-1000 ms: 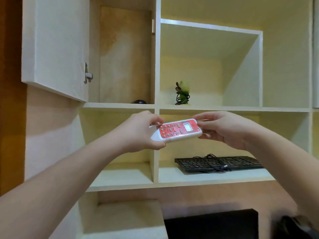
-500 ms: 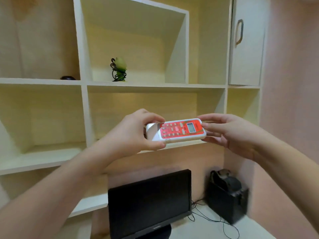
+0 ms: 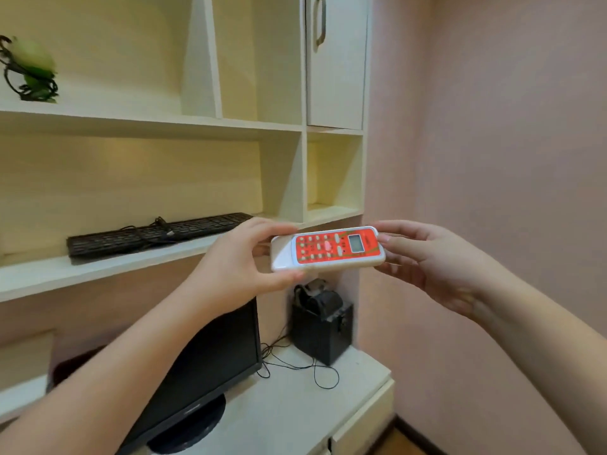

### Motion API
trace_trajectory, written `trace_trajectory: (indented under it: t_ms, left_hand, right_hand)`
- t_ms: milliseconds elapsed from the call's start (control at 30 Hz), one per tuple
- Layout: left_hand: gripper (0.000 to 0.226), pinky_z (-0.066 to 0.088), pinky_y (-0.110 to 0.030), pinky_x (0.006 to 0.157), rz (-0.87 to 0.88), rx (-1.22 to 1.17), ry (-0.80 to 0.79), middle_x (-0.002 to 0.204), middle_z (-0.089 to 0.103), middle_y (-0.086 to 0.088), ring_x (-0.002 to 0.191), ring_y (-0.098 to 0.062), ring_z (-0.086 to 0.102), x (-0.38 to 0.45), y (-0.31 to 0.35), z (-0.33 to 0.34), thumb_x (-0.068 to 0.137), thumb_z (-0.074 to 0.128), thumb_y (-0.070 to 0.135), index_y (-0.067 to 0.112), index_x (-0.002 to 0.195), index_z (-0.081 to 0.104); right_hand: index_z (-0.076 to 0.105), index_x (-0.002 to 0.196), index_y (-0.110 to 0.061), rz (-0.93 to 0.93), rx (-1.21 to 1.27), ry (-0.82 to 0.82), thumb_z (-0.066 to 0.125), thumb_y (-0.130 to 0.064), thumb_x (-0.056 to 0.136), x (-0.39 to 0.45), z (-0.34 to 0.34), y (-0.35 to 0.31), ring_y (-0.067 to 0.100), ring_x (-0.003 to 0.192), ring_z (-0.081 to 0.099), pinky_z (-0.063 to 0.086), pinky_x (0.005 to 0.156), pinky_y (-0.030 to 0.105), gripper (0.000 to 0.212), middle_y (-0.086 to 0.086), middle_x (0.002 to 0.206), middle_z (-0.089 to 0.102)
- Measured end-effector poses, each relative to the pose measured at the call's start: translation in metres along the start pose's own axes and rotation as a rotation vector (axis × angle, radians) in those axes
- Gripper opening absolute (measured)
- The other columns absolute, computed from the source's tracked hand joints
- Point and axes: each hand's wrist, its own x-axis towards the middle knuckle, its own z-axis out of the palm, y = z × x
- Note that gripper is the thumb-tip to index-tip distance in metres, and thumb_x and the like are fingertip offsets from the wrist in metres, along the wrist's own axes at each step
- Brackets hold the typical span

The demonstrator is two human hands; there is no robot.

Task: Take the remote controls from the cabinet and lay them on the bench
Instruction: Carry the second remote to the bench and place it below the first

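Observation:
A white remote control (image 3: 328, 249) with a red button face and a small screen lies level in the air in front of the cream cabinet (image 3: 282, 126). My left hand (image 3: 243, 262) grips its left end between thumb and fingers. My right hand (image 3: 427, 257) holds its right end with the fingertips. Both hands are at chest height, right of the shelf that bears a keyboard. The bench is not in view.
A black keyboard (image 3: 154, 229) with its cable lies on the middle shelf. A green ornament (image 3: 29, 70) stands on the shelf above. Below are a black monitor (image 3: 203, 362), a black box-like device (image 3: 320, 326) with thin wires, a white desk top (image 3: 295, 408), and a pink wall (image 3: 492, 159) at right.
The view has swung right and down across the cabinet. Both hands keep hold of the remote and carry it away from the shelves, towards the pink wall side.

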Motion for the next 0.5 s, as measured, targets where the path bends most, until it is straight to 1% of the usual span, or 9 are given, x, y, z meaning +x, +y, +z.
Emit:
trace_trajectory:
  t_ms: [67,167,233,267,333,367,500]
  left_hand:
    - [0.058,0.047,-0.007,0.086,-0.011,-0.061,-0.068,0.114,0.060,0.023,0.106,0.012,0.055,0.012,-0.006,0.021,0.068,0.084,0.035,0.035,0.122,0.060]
    - [0.057,0.046,-0.004,0.083,0.012,-0.097,-0.158,0.112,0.060,0.023,0.105,0.013,0.054,0.030,-0.014,0.052,0.067,0.084,0.038,0.038,0.118,0.060]
    - [0.055,0.045,-0.002,0.079,0.040,-0.125,-0.216,0.110,0.060,0.023,0.102,0.014,0.054,0.042,-0.018,0.071,0.066,0.084,0.038,0.040,0.115,0.061]
    - [0.054,0.046,-0.004,0.080,0.048,-0.145,-0.248,0.110,0.060,0.023,0.101,0.013,0.056,0.047,-0.021,0.081,0.065,0.084,0.040,0.040,0.114,0.061]
    - [0.054,0.050,-0.013,0.084,0.064,-0.191,-0.301,0.109,0.060,0.022,0.099,0.008,0.059,0.058,-0.025,0.102,0.064,0.084,0.044,0.040,0.114,0.062]
    - [0.054,0.051,-0.016,0.085,0.075,-0.211,-0.322,0.109,0.060,0.022,0.097,0.007,0.061,0.063,-0.027,0.113,0.064,0.084,0.045,0.039,0.113,0.063]
    - [0.053,0.053,-0.016,0.082,0.107,-0.314,-0.412,0.109,0.061,0.020,0.097,0.003,0.063,0.079,-0.032,0.157,0.064,0.086,0.041,0.039,0.113,0.064]
  right_hand:
    - [0.067,0.105,-0.009,0.011,0.000,0.060,0.058,-0.011,0.092,-0.002,-0.016,0.008,0.011,0.077,0.071,0.057,0.063,0.020,0.016,0.007,0.088,0.076]
    - [0.066,0.109,-0.008,0.041,-0.035,0.155,0.059,-0.013,0.092,-0.005,-0.036,0.022,0.013,0.083,0.071,0.057,0.069,0.024,0.019,0.010,0.096,0.075]
    - [0.065,0.110,-0.007,0.061,-0.030,0.216,0.059,-0.012,0.092,-0.009,-0.049,0.034,0.014,0.083,0.071,0.058,0.072,0.026,0.020,0.011,0.098,0.075]
    - [0.065,0.109,-0.007,0.071,-0.011,0.245,0.059,-0.011,0.093,-0.011,-0.054,0.039,0.013,0.081,0.071,0.058,0.073,0.025,0.019,0.009,0.097,0.075]
    - [0.065,0.107,-0.006,0.085,0.014,0.306,0.057,-0.009,0.093,-0.016,-0.064,0.051,0.012,0.078,0.070,0.059,0.073,0.024,0.016,0.007,0.093,0.075]
    - [0.065,0.107,-0.005,0.094,0.015,0.335,0.057,-0.009,0.093,-0.018,-0.070,0.056,0.012,0.078,0.070,0.059,0.072,0.024,0.016,0.008,0.094,0.074]
    - [0.065,0.110,-0.005,0.145,0.000,0.457,0.058,-0.011,0.093,-0.029,-0.089,0.074,0.014,0.083,0.069,0.058,0.073,0.024,0.019,0.014,0.104,0.073]
